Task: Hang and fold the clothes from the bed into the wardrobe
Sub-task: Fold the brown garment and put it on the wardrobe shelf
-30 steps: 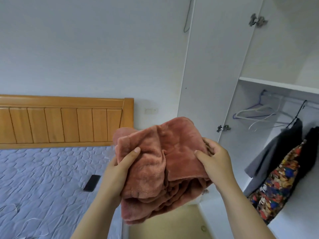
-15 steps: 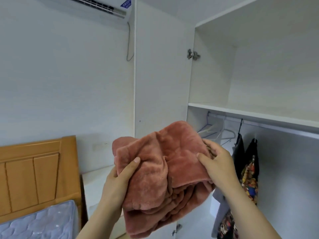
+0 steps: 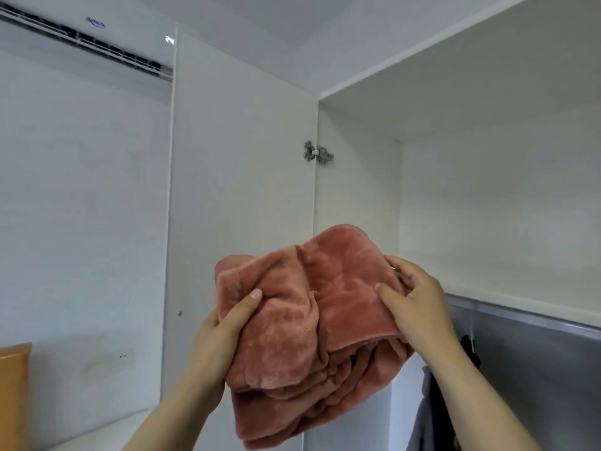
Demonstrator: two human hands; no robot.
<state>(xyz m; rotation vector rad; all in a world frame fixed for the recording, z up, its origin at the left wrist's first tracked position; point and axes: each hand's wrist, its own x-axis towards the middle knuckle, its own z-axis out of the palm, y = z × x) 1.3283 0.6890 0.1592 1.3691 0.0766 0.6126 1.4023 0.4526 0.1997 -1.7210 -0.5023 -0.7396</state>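
1. Both hands grip one bundle: the left hand [image 3: 224, 333] and right hand [image 3: 419, 297] clasp the folded pink fleece garment [image 3: 309, 320], thumbs on top, in front of the wardrobe's upper shelf [image 3: 520, 288].
2. Folding looks done, and setting it on the shelf remains. Dark hanging clothes [image 3: 435, 402] below are probably already hung.
3. Half a second ago the bundle sat lower and the mattress showed. Now it is at shelf level.

A folded salmon-pink fleece garment [image 3: 312, 304] is held up before the wardrobe's upper shelf [image 3: 520, 305]. The left grip [image 3: 224, 333] supports its left side, thumb on top, and the right grip [image 3: 419, 301] clasps its right edge. The open wardrobe door [image 3: 240, 190] stands behind, with an air conditioner [image 3: 81, 40] at upper left.
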